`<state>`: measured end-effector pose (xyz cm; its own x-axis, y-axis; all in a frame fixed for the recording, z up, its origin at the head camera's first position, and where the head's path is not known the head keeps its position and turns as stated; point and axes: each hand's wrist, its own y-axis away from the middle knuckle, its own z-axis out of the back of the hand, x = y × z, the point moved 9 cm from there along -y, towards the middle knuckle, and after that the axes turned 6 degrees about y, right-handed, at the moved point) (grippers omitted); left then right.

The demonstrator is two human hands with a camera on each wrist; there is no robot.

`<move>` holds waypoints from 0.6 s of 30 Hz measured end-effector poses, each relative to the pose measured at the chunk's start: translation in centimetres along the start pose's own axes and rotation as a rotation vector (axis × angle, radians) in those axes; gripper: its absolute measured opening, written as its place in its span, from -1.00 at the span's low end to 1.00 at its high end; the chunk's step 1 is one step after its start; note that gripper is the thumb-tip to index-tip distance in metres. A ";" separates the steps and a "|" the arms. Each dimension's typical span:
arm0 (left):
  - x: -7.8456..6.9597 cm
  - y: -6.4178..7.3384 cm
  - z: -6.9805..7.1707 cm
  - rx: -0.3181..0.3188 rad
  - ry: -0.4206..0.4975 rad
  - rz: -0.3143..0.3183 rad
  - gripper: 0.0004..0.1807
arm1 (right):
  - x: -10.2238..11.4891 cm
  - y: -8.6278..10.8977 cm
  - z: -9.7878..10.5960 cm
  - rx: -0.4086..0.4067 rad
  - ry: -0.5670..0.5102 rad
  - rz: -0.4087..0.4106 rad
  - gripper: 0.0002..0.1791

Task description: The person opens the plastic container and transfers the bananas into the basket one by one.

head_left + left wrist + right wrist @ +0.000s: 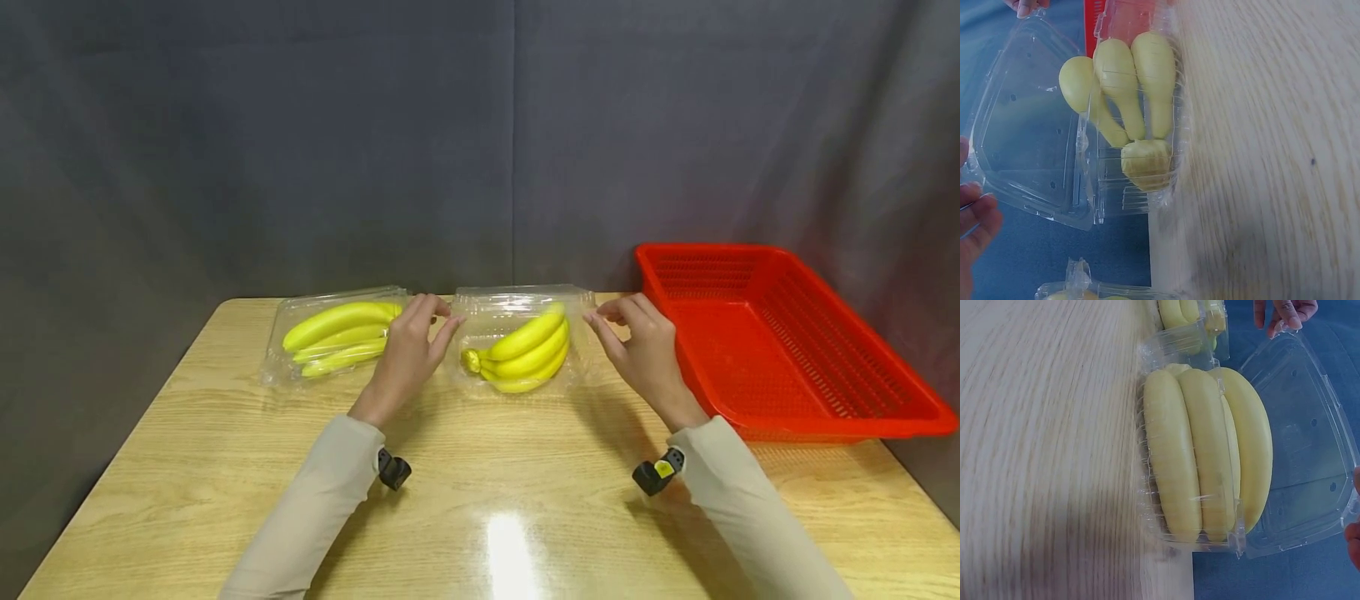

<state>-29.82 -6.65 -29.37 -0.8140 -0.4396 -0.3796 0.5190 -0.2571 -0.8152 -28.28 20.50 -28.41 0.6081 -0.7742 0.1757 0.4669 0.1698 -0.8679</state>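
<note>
In the head view a bunch of yellow bananas (528, 354) lies in a clear plastic clamshell box (457, 367) at the table's middle back. Its hinged lid (1029, 119) stands raised in both wrist views. My left hand (408, 346) pinches the lid's left corner between thumb and fingers. At the opposite corner my right hand (641, 346) grips the lid's edge the same way. The right wrist view shows the bananas (1179, 450) from the side, inside the box's ribbed wall, one reaching above its rim.
Left of it sits a second clear box (276, 354) with bananas (341, 325) in it, seemingly covered, close by my left hand. A red plastic basket (795, 425) stands on the right, near my right hand. Behind the wooden table (450, 517) hangs a dark grey curtain (375, 150).
</note>
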 end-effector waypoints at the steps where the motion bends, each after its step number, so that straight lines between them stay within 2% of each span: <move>1: 0.0 -0.1 0.0 -0.001 0.003 0.000 -0.81 | 0.0 -0.1 0.1 0.001 -0.001 -0.006 -0.80; 12: 0.7 -0.7 0.5 -0.060 0.064 0.080 -0.80 | -0.4 -0.6 0.1 -0.041 -0.036 -0.065 -0.82; 18: 0.8 -0.9 0.7 -0.076 0.069 0.097 -0.80 | -0.4 -0.9 0.1 -0.058 -0.044 -0.084 -0.83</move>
<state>-30.78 -7.36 -28.63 -0.7784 -0.3979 -0.4855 0.5772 -0.1494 -0.8028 -28.89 20.73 -27.63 0.5965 -0.7564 0.2684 0.4803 0.0686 -0.8744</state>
